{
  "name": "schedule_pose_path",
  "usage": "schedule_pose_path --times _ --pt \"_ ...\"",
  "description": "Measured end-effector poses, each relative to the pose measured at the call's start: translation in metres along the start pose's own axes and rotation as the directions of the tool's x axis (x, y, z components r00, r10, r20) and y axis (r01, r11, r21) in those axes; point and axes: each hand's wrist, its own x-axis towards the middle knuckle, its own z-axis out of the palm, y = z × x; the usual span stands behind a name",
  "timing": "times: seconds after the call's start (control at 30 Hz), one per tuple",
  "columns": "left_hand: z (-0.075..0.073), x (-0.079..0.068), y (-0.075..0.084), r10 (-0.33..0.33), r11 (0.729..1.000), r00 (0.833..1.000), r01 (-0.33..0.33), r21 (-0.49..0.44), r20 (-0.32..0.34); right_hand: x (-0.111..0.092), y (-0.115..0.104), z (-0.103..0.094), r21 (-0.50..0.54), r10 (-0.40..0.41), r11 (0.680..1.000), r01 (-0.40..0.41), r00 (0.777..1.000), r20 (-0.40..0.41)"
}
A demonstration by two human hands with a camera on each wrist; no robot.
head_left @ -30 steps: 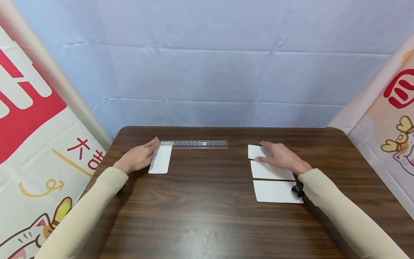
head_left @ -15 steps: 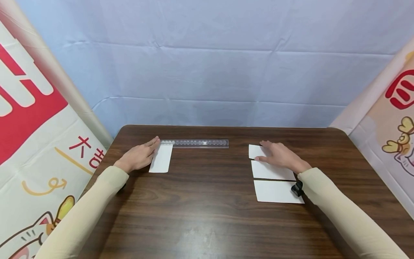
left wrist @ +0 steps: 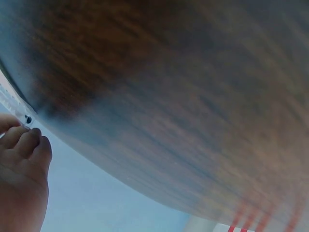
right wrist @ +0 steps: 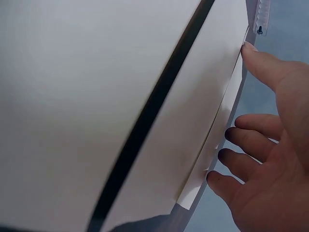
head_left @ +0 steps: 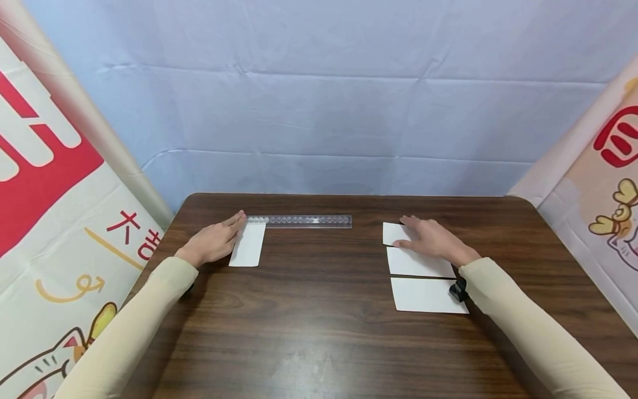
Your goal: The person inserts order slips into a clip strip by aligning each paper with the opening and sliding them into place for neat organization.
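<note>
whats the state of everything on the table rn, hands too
Ruler: lying flat
Left paper: lying flat, far end at the ruler
Far right paper: lying flat, partly hidden by the right hand
Middle right paper: lying flat, apart from the near one
Near right paper: lying flat
Left hand: fingers straight
Right hand: fingers spread

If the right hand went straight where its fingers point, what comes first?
The right hand would probably miss the ruler and meet the blue cloth past the table, though depth is unclear.
</note>
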Motion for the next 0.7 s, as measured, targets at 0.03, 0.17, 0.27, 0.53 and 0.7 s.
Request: schedule_pose_path --times 0.03,0.17,0.27,0.53,0.7 --pt "-0.0001 -0.0001 0.0002 0.0 1.0 1.0 0.0 0.001 0.002 0.0004 0.0007 0.0002 0.001 0.002 1.0 -0.002 1.0 0.003" --pt "0.0001 0.0 0.0005 -0.003 1.0 1.0 0.003 0.0 0.003 0.0019 0.0029 0.0013 -0.003 0.003 1.0 -0.003 1.0 0.01" --pt "0.0011 0.0004 0.0002 -0.001 1.0 1.0 0.001 0.001 0.002 0.0015 0.0032 0.0018 -0.002 0.008 1.0 -0.008 1.0 0.015" --pt "0.0008 0.0 -0.0002 -0.003 1.0 1.0 0.003 -0.009 0.003 0.0001 0.0029 0.002 0.022 0.002 1.0 -0.003 1.0 0.015" --pt "0.0001 0.0003 0.0003 -0.006 1.0 1.0 0.006 -0.012 0.007 0.0 0.0037 0.002 0.024 -0.001 1.0 0.001 1.0 0.015"
